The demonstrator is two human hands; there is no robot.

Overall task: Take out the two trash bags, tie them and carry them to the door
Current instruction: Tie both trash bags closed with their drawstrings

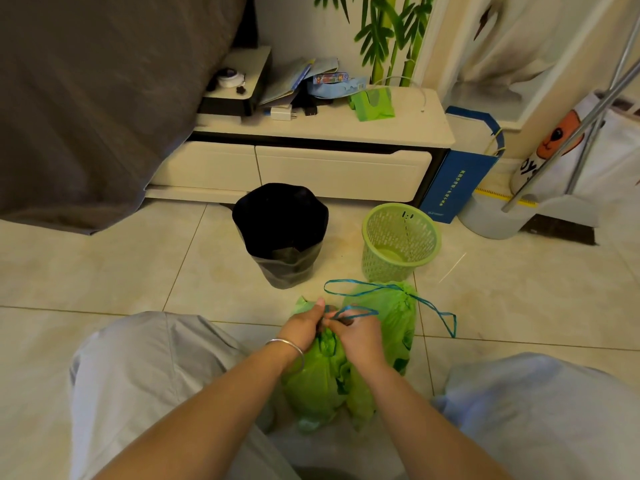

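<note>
Spreading across the whole lower view, the tiled floor (138,271) carries everything, with a low white cabinet (311,161) along the wall behind. On the tiles stand a bin lined with a black bag (282,233) and, to its right, a bare green mesh basket (400,242). Nearer, between the person's knees, sit two green trash bags: the near bag (318,386) under the hands, and the far bag (394,317) touching its right side, its neck cinched by a blue drawstring (433,308) that trails loose over the floor. The left hand (303,329), a bangle on its wrist, and the right hand (358,336) are both closed tight, pinching the near bag's drawstring loop (356,311) at the gathered neck.
</note>
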